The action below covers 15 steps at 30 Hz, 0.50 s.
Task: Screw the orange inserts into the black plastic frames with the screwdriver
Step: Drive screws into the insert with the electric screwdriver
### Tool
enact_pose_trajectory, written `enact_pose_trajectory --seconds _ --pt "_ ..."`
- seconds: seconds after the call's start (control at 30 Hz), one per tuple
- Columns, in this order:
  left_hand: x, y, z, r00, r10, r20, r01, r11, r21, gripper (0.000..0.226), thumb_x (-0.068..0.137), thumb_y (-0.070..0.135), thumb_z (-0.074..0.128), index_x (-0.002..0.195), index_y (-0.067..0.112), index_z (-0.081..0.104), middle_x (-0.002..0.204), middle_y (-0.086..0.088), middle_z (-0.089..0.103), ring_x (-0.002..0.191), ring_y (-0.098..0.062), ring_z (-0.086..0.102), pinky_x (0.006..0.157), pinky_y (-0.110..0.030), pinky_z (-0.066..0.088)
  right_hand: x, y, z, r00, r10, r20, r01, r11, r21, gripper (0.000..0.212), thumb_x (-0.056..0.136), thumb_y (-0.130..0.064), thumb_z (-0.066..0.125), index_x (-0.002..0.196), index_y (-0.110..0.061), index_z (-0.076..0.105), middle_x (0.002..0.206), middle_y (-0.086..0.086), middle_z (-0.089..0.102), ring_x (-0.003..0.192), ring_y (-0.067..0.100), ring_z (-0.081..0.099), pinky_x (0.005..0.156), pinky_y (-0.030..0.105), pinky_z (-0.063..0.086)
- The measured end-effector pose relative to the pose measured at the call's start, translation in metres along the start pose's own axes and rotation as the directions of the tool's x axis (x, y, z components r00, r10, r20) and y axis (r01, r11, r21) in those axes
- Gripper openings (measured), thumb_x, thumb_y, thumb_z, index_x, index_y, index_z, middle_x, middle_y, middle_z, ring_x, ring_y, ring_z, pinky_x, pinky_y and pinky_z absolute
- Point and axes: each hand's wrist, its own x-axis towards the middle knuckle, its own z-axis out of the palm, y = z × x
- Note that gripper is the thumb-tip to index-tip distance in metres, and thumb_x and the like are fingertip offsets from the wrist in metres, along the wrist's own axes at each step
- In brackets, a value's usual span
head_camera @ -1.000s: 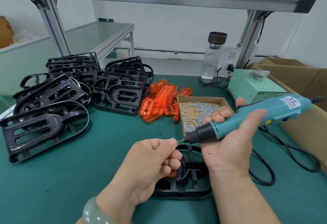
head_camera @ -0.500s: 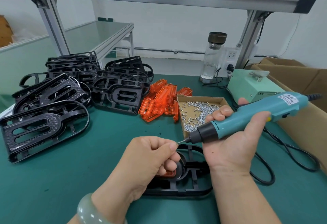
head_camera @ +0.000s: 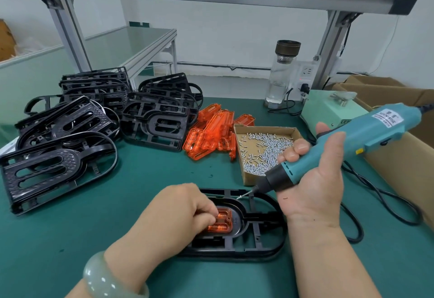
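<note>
While your left hand [head_camera: 178, 210] holds the orange insert [head_camera: 222, 223] seated in the black frame [head_camera: 234, 254] at the lower centre, its fingers curled down onto it, the fastening of this piece looks barely begun. Your right hand [head_camera: 312, 187] has its fingers wrapped round the screwdriver [head_camera: 347, 142]. A screw [head_camera: 241, 196] sits on the bit just above the frame's upper edge, apart from the insert. I cannot tell whether any screw is already in, since your hand covers much of the insert.

Plenty is left, I judge. A pile of loose inserts [head_camera: 211, 133] lies mid-frame on the green surface [head_camera: 141, 180]. The stacked frames [head_camera: 70, 137] at the left show no orange, and the cardboard tray of screws [head_camera: 265, 154] is well stocked.
</note>
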Motion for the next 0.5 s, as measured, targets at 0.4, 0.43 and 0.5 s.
enact_pose_trajectory --seconds 0.4,0.43,0.5 --pt "0.002 0.001 0.017 0.998 0.017 -0.054 -0.013 0.997 0.072 0.015 0.086 0.029 0.063 0.097 0.034 0.073 0.090 0.012 0.055 0.092 -0.007 0.053 0.082 -0.023 0.042 0.010 0.001 0.012 0.983 0.003 0.182 0.018 0.993 -0.118 0.032 0.079 -0.039 0.064 0.102 -0.018 0.055 0.057 -0.004 0.052 0.047 0.008 0.047 0.050 0.019 0.043" --pt "0.002 0.000 0.017 0.998 0.015 -0.058 -0.011 0.998 0.063 0.015 0.086 0.029 0.064 0.097 0.033 0.073 0.090 0.012 0.056 0.092 -0.007 0.053 0.082 -0.024 0.042 0.009 0.004 0.013 0.983 -0.004 0.182 0.030 0.990 -0.139 0.033 0.079 -0.038 0.065 0.102 -0.017 0.055 0.057 -0.004 0.052 0.047 0.009 0.047 0.049 0.020 0.043" --pt "0.002 -0.002 0.018 0.998 0.019 -0.066 -0.015 0.998 0.053 0.015 0.086 0.028 0.064 0.096 0.033 0.073 0.090 0.012 0.056 0.091 -0.006 0.053 0.082 -0.023 0.042 0.007 0.010 0.012 0.985 -0.020 0.171 0.050 0.984 -0.170 0.035 0.079 -0.040 0.068 0.102 -0.018 0.055 0.054 -0.004 0.051 0.046 0.009 0.046 0.050 0.021 0.042"
